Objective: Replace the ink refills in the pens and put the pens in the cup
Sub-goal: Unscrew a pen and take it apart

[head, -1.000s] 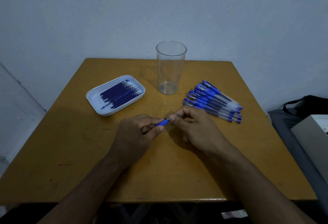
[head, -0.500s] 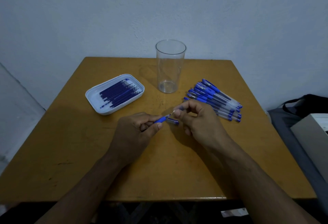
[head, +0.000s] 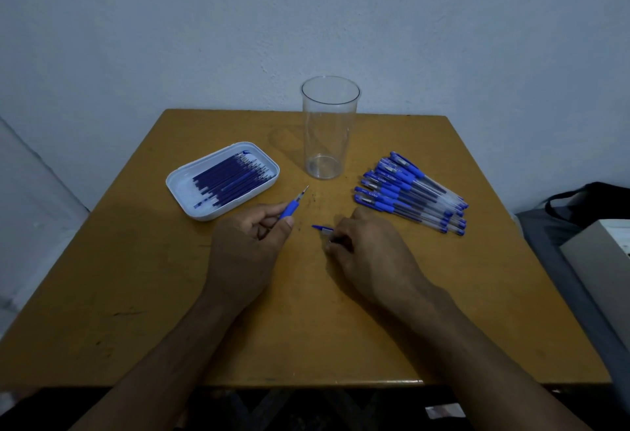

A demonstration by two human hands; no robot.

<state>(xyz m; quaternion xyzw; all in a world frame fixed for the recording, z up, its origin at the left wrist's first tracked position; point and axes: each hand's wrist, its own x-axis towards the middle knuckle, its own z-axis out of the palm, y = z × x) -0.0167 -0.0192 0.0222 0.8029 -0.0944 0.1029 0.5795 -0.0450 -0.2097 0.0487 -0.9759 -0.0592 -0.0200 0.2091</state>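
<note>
Near the middle of the desk (head: 143,294), the left hand (head: 245,250) grips a pen (head: 293,203) by its blue rubber sleeve, fingers curled round the barrel. The uncapped tip projects past the thumb, angled up toward the far edge. Just beside it to the right, the right hand (head: 371,253) rests knuckles-up on the surface, fingertips pinching the pen cap (head: 323,228), whose blue end pokes out toward the left hand; the two parts are apart. A clear cup (head: 330,130) stands upright toward the far edge, nothing inside. Near the left edge sits a white tray (head: 177,185) holding ink refills (head: 231,178) laid side by side. A pile of capped pens (head: 409,192) lies near the right edge.
</note>
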